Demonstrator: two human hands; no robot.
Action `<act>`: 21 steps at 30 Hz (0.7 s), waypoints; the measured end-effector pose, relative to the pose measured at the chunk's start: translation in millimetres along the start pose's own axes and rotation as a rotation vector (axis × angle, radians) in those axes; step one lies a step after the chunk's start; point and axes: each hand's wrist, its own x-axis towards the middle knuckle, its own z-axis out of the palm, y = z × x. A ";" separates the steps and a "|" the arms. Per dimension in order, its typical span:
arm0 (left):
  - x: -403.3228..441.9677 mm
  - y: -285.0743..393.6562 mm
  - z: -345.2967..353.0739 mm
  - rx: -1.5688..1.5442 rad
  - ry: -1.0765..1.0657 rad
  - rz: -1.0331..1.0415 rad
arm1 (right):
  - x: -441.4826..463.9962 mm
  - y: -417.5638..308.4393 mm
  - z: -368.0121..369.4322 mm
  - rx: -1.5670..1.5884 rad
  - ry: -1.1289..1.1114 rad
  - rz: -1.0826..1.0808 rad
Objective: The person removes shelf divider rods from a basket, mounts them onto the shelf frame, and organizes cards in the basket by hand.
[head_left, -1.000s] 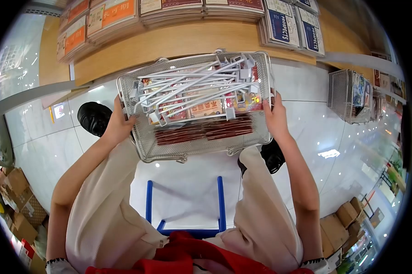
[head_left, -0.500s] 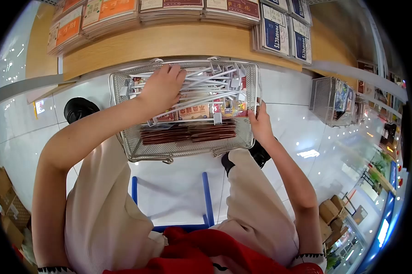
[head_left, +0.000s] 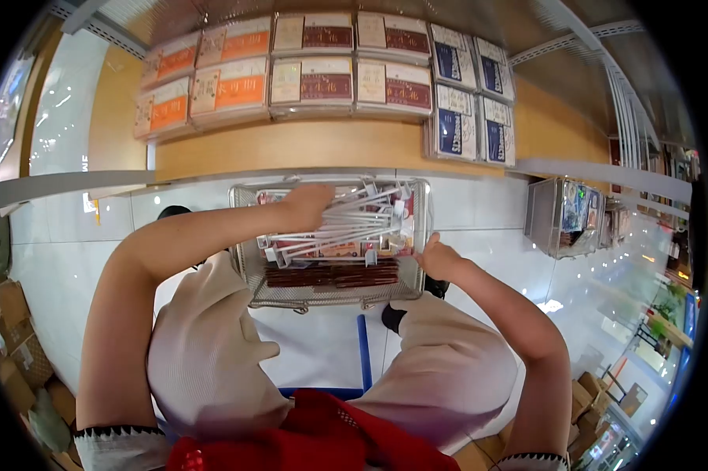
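Observation:
A metal mesh basket (head_left: 248, 271) stands in front of me between my knees. Inside it, a jumble of white display hooks (head_left: 346, 228) with flat end tabs lies over colourful printed packs (head_left: 405, 247). A row of dark reddish-brown flat packs (head_left: 330, 275) fills its near side. My left hand (head_left: 311, 206) reaches in over the far left part of the hooks, its fingers blurred and mostly hidden. At the basket's right side, my right hand (head_left: 440, 259) is closed at the rim, thumb pointing up.
Stacks of orange, maroon and blue-and-white packs (head_left: 313, 82) stand on a wooden shelf (head_left: 291, 149) ahead, with a grey rail at its edge. Another mesh basket (head_left: 542, 220) of packs stands at right. A blue metal frame (head_left: 364, 353) is beneath me; cardboard boxes (head_left: 12, 310) lie at left.
My view has tilted up, showing more of the shelf, and the basket sits lower in view. My left hand stays over the hooks, now more blurred. My right hand remains at the basket's right side.

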 end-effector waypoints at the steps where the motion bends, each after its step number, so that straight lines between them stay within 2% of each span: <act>1: -1.3 4.2 -7.5 0.004 -0.029 0.007 | 1.9 -2.7 -7.1 -0.088 -0.088 -0.020; 3: -4.5 14.8 -26.6 -0.023 -0.138 -0.026 | 14.9 -1.9 -13.4 -0.325 -0.230 -0.146; 6: -9.9 11.5 -33.5 -0.125 -0.146 0.060 | 17.4 -13.0 -42.3 -0.510 -0.479 -0.042; 8: -22.2 30.9 -54.6 -0.132 -0.194 0.005 | 6.6 -27.5 -81.8 -0.447 -0.764 0.150; 10: -34.9 49.8 -76.2 -0.183 -0.224 -0.077 | -12.3 -30.6 -109.5 -0.355 -0.810 0.160; 11: -36.4 44.5 -71.3 -0.214 -0.143 -0.024 | -20.8 -29.8 -119.6 -0.310 -0.834 0.169; 14: -49.3 61.7 -90.2 -0.384 -0.241 -0.131 | -44.1 -28.0 -140.6 -0.208 -0.698 0.165; 16: -65.5 68.7 -95.2 -0.633 -0.283 -0.154 | -57.6 -36.2 -148.5 -0.154 -0.666 0.046; 18: -78.4 79.8 -90.4 -0.920 -0.310 -0.196 | -74.6 -43.6 -148.6 0.080 -0.553 -0.040; 21: -97.5 98.8 -67.3 -1.348 -0.254 -0.281 | -128.6 -81.7 -140.2 0.675 -0.255 -0.256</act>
